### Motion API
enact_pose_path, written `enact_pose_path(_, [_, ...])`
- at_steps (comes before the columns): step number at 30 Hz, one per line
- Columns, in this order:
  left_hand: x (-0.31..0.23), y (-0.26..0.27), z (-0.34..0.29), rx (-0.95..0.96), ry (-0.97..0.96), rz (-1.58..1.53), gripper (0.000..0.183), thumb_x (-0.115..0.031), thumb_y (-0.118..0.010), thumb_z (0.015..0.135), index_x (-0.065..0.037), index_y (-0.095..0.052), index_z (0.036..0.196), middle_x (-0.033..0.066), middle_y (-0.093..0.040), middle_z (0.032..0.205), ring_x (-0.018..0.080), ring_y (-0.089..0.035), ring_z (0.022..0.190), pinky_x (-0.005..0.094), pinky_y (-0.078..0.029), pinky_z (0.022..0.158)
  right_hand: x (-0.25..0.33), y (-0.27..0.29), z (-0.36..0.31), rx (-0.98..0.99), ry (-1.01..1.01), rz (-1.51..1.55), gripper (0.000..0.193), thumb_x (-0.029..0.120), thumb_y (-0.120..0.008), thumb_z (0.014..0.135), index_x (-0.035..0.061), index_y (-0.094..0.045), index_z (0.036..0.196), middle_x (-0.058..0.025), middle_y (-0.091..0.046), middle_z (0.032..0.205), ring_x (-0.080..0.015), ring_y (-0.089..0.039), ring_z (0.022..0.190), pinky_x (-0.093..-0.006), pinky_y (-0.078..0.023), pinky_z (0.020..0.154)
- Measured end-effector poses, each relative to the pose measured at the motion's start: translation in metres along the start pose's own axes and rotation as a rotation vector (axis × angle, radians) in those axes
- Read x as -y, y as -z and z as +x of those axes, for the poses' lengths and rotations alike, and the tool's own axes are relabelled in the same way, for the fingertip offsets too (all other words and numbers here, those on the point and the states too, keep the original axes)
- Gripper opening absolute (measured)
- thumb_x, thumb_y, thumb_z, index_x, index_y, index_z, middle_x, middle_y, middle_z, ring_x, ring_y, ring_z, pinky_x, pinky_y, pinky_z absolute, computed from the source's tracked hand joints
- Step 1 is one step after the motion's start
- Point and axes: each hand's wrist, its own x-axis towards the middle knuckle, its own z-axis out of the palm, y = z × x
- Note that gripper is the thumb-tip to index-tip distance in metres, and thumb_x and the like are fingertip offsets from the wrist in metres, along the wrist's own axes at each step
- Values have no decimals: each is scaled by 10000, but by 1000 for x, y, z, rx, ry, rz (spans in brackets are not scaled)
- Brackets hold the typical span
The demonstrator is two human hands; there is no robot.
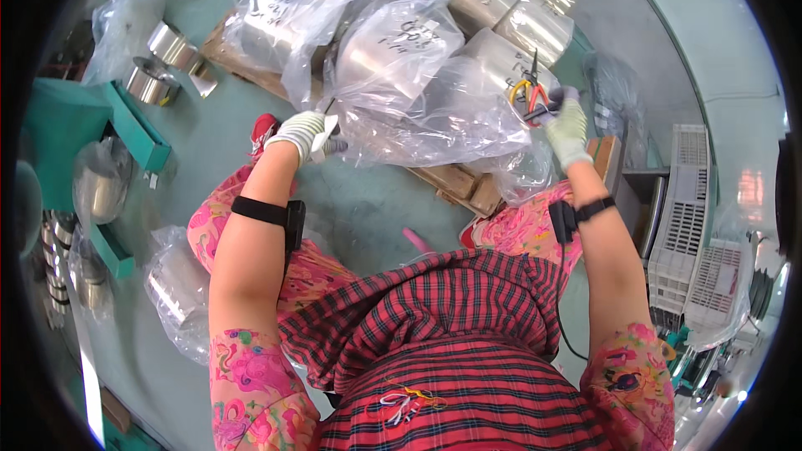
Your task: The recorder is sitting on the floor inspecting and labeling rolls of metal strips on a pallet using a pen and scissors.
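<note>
My left hand (302, 135), in a pale striped work glove, is closed at the near left edge of a clear plastic bag (468, 121). A small white piece (327, 133), perhaps paper or a label, shows at its fingers. Scissors (529, 93) with red and yellow handles are held in my right hand (565, 127), also gloved, their dark tip pointing away from me. Spread between both hands, the crumpled bag lies over shiny metal rolls. Inside the plastic, one roll (393, 54) has dark handwriting on it.
More wrapped rolls (292, 4) are piled at the back on wooden pallets (455, 184). Two bare metal coils (152, 82) stand on the floor at left, beside a green machine frame (75, 138). White plastic crates (678, 225) line the right side. A bagged roll (180, 288) lies at lower left.
</note>
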Motion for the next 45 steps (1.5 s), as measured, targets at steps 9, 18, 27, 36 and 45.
enact_pose_path(9, [-163, -48, -83, -534, -554, -785, 626, -319, -628, 787, 10, -381, 1259, 241, -453, 1232, 361, -444, 1146, 389, -380, 933, 125, 34, -105, 79, 609, 164, 188, 18, -575, 728, 43, -558, 914, -154, -598, 843, -314, -592, 711, -377, -474, 656])
enact_pose_path(18, [-151, -35, -87, -957, -546, -866, 634, -278, -650, 745, -14, -365, 1246, 238, -434, 1204, 388, -448, 1096, 404, -377, 923, 185, 58, -103, -23, 809, 161, 214, -71, -518, 727, 31, -567, 908, -135, -569, 849, -266, -564, 743, -331, -460, 670])
enact_pose_path(27, [-72, -24, -52, -1006, -770, -1062, 356, -137, -582, 733, -69, -496, 1072, 15, -569, 840, 181, -568, 800, 368, -453, 704, 262, 17, -87, 324, 599, 709, 188, -28, -522, 799, 1, -544, 983, -97, -575, 932, -172, -556, 845, -290, -446, 769])
enact_pose_path(36, [90, 33, -152, -1492, -61, -1881, 347, -396, -494, 864, -69, -609, 871, -12, -523, 634, 95, -474, 519, 265, -406, 486, 271, -171, -95, 613, 1145, -335, 482, 190, -601, 751, 54, -472, 1195, -175, -478, 1197, -306, -433, 1148, -437, -377, 922])
enact_pose_path(45, [151, 4, -128, -1760, 368, -972, 313, -387, -562, 832, -84, -562, 912, 94, -596, 799, 233, -569, 694, 403, -473, 724, 246, -231, -16, 818, 1289, -708, 106, 90, -490, 728, 99, -595, 713, -146, -608, 686, -326, -596, 696, -433, -452, 679])
